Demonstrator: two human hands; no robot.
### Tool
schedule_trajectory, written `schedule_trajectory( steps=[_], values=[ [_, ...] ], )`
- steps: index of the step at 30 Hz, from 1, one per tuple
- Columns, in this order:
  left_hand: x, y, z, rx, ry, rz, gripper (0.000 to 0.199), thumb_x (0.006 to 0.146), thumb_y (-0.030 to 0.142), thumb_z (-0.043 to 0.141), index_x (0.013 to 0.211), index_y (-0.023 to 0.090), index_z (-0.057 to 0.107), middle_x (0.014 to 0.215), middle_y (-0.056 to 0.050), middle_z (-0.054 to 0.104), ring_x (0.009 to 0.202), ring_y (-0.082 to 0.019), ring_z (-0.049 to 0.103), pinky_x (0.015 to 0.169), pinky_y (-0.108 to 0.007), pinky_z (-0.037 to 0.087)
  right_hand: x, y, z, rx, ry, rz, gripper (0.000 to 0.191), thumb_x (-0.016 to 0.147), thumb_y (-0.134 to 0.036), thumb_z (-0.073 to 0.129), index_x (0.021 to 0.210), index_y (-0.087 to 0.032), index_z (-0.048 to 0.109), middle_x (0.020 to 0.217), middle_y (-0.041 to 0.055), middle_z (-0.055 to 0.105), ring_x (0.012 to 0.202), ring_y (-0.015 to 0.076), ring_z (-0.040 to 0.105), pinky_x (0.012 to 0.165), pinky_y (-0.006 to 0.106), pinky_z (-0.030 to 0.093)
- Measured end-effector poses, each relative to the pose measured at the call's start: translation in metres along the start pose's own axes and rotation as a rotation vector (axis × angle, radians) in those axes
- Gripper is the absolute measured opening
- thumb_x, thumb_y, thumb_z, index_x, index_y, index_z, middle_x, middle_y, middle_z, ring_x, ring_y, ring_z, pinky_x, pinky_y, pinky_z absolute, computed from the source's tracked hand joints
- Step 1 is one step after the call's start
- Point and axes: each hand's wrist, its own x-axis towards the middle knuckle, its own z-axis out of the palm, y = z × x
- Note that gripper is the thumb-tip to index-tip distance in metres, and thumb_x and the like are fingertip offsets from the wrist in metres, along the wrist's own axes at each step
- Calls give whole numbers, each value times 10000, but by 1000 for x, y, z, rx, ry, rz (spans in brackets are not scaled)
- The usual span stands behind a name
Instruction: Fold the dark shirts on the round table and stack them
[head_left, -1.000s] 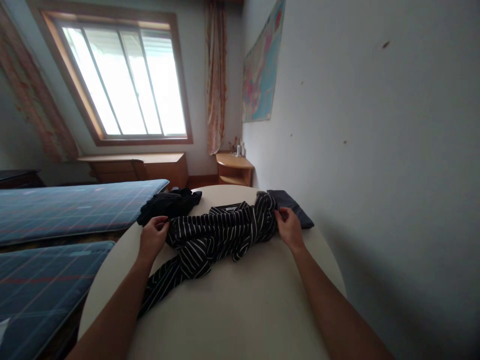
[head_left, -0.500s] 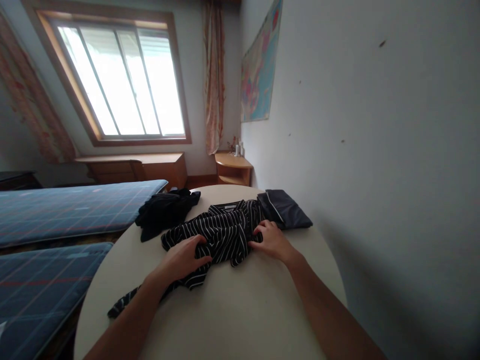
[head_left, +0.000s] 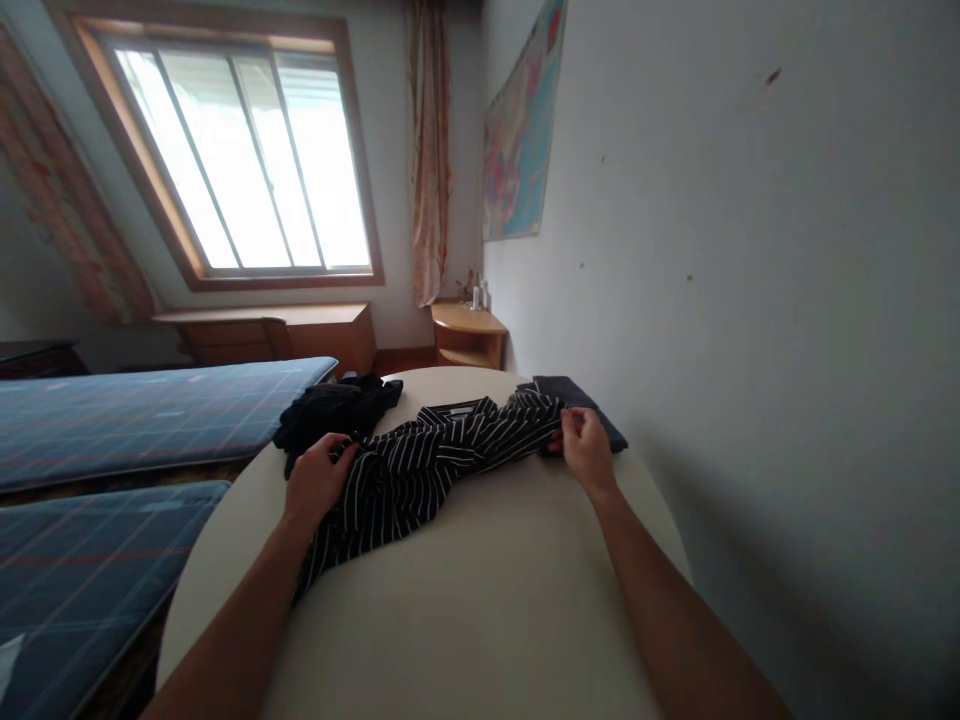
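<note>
A black shirt with white stripes (head_left: 420,455) lies bunched across the round table, its collar toward the far edge. My left hand (head_left: 319,480) pinches the shirt at its left side, fingers closed on the cloth. At the other side my right hand (head_left: 587,445) grips the fabric and holds it stretched out to the right. One part of the shirt trails toward me beside my left forearm. Behind my right hand sits a folded dark grey garment (head_left: 611,425), partly covered by the striped cloth. A crumpled black garment (head_left: 330,410) lies just beyond my left hand.
The pale round table (head_left: 480,610) stands close to the white wall (head_left: 750,350) on the right. Two blue plaid mattresses (head_left: 150,420) are on the left. Farther back are a wooden desk (head_left: 322,318) and a corner shelf (head_left: 469,320) with small items.
My hands have moved apart and slightly away from me, spreading the striped shirt wider. Both now pinch its cloth, and its right side has been drawn over the grey garment.
</note>
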Motion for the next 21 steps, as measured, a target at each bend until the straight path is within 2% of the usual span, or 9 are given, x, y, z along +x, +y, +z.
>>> schedule_trajectory(
  steps=[3,5,7,8,10,13,15,17,21],
  values=[
    [1,-2,0,77,85,29,299,846,387,547,1055,200,651,1034,-93,699,926,-263,658,851,-356,495,4,11,5,229,-26,22,438,833,-541,575,1141,-244,481,810,52,666,635,251,672,574,406,557],
    [-4,10,-3,104,175,116,287,835,356,547,1055,191,633,1042,-96,674,934,-259,637,873,-355,483,2,15,10,280,-103,-37,482,808,-481,614,1194,-246,444,961,64,669,773,239,685,693,418,584],
    [-14,29,-6,94,181,197,241,857,381,536,1003,209,621,966,-70,672,874,-242,633,833,-331,480,-4,13,14,215,-238,-135,483,793,-396,629,1213,-233,455,1097,80,644,920,224,668,834,415,566],
    [-20,39,-7,77,123,231,220,874,404,527,962,223,615,906,-49,673,811,-226,633,783,-314,479,-9,11,15,143,-315,-195,465,783,-350,635,1206,-224,487,1150,86,623,996,222,648,906,413,539],
    [-33,56,-7,64,-119,335,224,890,451,531,915,245,614,835,-22,679,742,-209,634,721,-297,466,-18,3,15,-24,-463,-322,438,754,-265,656,1180,-214,570,1241,93,570,1141,231,585,1037,413,453],
    [-48,67,0,89,-391,498,304,830,503,634,1012,260,639,992,-37,709,908,-248,655,811,-327,464,-30,-8,15,-195,-609,-440,361,733,-222,702,1093,-233,678,1342,82,493,1282,252,486,1137,411,337],
    [-52,64,6,92,-461,565,383,780,482,701,1086,260,642,1111,-53,696,1044,-278,628,908,-357,448,-33,-12,15,-261,-661,-449,218,757,-253,713,974,-238,722,1330,77,504,1278,264,489,1124,419,347],
    [-51,57,12,92,-504,596,299,793,409,691,1049,256,663,1115,-57,696,1083,-279,615,940,-360,441,-31,-13,14,-296,-655,-439,112,795,-291,697,884,-232,732,1283,88,545,1229,271,528,1087,428,381],
    [-39,44,18,95,-441,451,192,885,354,548,987,252,675,992,-63,718,955,-268,662,840,-346,472,-18,-9,8,-230,-456,-448,147,853,-335,637,903,-227,723,1355,114,549,1273,284,516,1114,453,342]
  ],
)
